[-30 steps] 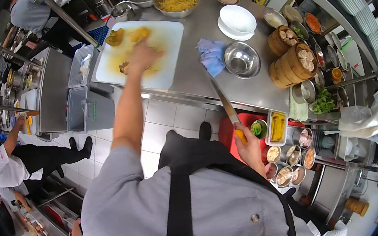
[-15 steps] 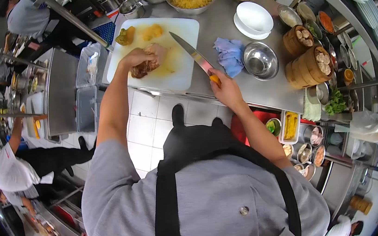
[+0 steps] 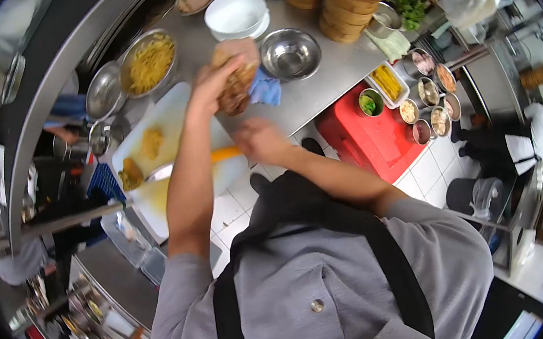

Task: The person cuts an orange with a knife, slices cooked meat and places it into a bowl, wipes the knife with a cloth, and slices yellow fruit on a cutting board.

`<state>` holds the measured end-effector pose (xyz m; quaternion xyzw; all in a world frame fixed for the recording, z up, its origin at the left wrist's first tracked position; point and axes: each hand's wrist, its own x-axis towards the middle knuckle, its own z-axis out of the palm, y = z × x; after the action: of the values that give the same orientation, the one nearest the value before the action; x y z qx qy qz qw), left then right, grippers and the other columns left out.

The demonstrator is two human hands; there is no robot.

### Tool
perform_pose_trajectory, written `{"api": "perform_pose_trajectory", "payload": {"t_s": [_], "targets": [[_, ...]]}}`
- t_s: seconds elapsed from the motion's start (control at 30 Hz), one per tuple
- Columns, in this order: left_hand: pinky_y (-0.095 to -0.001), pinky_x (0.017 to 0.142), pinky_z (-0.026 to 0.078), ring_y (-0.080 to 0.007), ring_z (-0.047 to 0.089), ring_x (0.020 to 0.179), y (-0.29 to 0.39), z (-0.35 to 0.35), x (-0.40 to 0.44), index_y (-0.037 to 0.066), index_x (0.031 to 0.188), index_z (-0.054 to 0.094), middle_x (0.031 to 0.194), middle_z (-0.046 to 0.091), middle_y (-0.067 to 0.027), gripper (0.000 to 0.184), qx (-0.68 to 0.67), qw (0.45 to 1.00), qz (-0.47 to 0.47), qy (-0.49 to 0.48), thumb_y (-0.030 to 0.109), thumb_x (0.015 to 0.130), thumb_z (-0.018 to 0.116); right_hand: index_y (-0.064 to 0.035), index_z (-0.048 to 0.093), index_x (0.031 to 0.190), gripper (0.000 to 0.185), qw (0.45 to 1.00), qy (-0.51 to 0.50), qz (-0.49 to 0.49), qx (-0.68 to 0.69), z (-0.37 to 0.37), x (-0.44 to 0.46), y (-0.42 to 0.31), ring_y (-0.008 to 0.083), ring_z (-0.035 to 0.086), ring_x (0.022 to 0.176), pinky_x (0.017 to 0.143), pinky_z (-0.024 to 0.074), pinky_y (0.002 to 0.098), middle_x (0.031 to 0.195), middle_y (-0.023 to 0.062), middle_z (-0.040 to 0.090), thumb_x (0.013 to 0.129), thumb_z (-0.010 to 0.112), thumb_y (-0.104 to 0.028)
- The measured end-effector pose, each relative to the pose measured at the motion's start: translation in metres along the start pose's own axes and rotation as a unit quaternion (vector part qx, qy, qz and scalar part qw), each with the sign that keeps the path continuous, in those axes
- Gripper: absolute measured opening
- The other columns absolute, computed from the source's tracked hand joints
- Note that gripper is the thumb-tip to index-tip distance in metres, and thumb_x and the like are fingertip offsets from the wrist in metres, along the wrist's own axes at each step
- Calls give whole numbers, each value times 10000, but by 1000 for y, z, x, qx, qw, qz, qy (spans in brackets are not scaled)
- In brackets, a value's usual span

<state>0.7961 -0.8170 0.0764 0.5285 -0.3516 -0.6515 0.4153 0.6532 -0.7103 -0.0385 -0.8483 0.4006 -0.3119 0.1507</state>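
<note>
My left hand [image 3: 210, 88] is closed round a chunk of browned cooked meat [image 3: 234, 95], paler at its top end. The meat is in front of a crumpled blue cloth [image 3: 266, 90], beside a steel bowl [image 3: 292, 53]. My right hand [image 3: 261, 140] is smeared by motion, so its fingers cannot be made out. Just left of it is the orange handle [image 3: 225, 153] of a knife, whose blade [image 3: 159, 173] lies across the white cutting board [image 3: 172, 124]. My left forearm hides the knife's middle. Yellow pieces [image 3: 151, 143] and a yellow-green piece [image 3: 130, 174] sit on the board.
White bowls [image 3: 235, 14] and bamboo steamers [image 3: 348, 10] with dumplings stand along the steel counter [image 3: 341, 71]. Yellow noodles [image 3: 151, 63] fill a steel bowl. Below the counter's edge are a red box [image 3: 369, 141] and several small food tins. Another person [image 3: 538, 132] stands at the far right.
My left hand has lifted the meat off the board and carried it right, toward the blue cloth. The knife, raised in my right hand before, now lies on the board. The view has turned right.
</note>
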Motion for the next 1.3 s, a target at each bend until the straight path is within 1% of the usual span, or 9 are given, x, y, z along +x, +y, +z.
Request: {"api": "perform_pose_trajectory", "payload": {"t_s": [0.1, 0.2, 0.27, 0.3, 0.5, 0.6, 0.87, 1.13, 1.3], "targets": [[-335, 719, 583, -198, 724, 834, -10, 61, 86, -42, 1135, 691, 988, 733, -110, 521, 30, 998, -17, -50, 322, 807, 866, -90, 697, 1026, 191, 930, 143, 328, 88, -76, 1, 63, 376, 678, 889, 751, 552, 459, 968, 140, 704, 949, 641, -255], [-365, 763, 574, -208, 717, 895, -56, 94, 166, -35, 1116, 709, 1023, 736, -118, 600, 124, 992, 2, 0, 381, 735, 914, 17, 608, 1155, 326, 883, 262, 381, -83, -99, 23, 160, 385, 711, 724, 671, 571, 459, 887, 198, 710, 991, 576, -264], [-402, 785, 550, -291, 721, 899, -90, 104, 202, -131, 1067, 703, 1032, 741, -227, 792, 243, 965, 63, 81, 492, 635, 932, 114, 559, 1157, 363, 807, 11, 541, 237, -103, 36, 210, 359, 727, 658, 586, 582, 439, 920, 312, 677, 994, 552, -210], [-437, 820, 545, -373, 723, 946, -96, 107, 209, -141, 1036, 706, 1041, 722, -302, 853, 315, 943, 36, 104, 591, 634, 882, 179, 537, 1128, 366, 747, 22, 521, 412, -106, 39, 211, 334, 739, 643, 563, 602, 412, 864, 347, 664, 981, 546, -157], [-452, 891, 538, -438, 691, 1055, -46, 126, 169, -139, 1061, 700, 1077, 693, -343, 924, 560, 828, -2, 14, 706, 691, 759, 180, 565, 1017, 316, 804, -36, 499, 321, -127, 64, 205, 321, 743, 628, 480, 564, 429, 803, 256, 690, 953, 570, -130], [-422, 1013, 495, -395, 616, 1231, -16, 125, 158, -123, 1388, 505, 1342, 584, -339, 1111, 612, 789, 52, 20, 722, 705, 737, 214, 587, 1035, 346, 833, -55, 448, 320, -122, 78, 221, 371, 751, 696, 585, 607, 450, 841, 354, 693, 944, 553, -118], [-370, 976, 507, -300, 646, 1159, 32, 122, 122, -51, 1507, 386, 1327, 595, -289, 1079, 556, 830, 32, 16, 538, 728, 844, 262, 553, 990, 389, 837, -122, 389, 365, -195, 137, 214, 355, 741, 624, 534, 580, 441, 791, 313, 696, 940, 570, -124], [-472, 1034, 475, -457, 580, 1217, 12, 151, 113, -25, 1456, 434, 1367, 565, -273, 844, 726, 666, 91, 143, 271, 761, 811, 243, 559, 1060, 388, 851, -176, 374, 324, -180, 162, 236, 340, 754, 671, 521, 580, 462, 848, 325, 703, 959, 561, -131], [-486, 969, 521, -379, 639, 1168, 10, 98, 93, -14, 1337, 577, 1262, 618, -246, 682, 523, 744, 226, 350, 398, 843, 805, 246, 577, 1065, 363, 774, -105, 461, 422, -177, 156, 238, 340, 754, 675, 529, 587, 435, 943, 317, 707, 954, 572, -99]]}}
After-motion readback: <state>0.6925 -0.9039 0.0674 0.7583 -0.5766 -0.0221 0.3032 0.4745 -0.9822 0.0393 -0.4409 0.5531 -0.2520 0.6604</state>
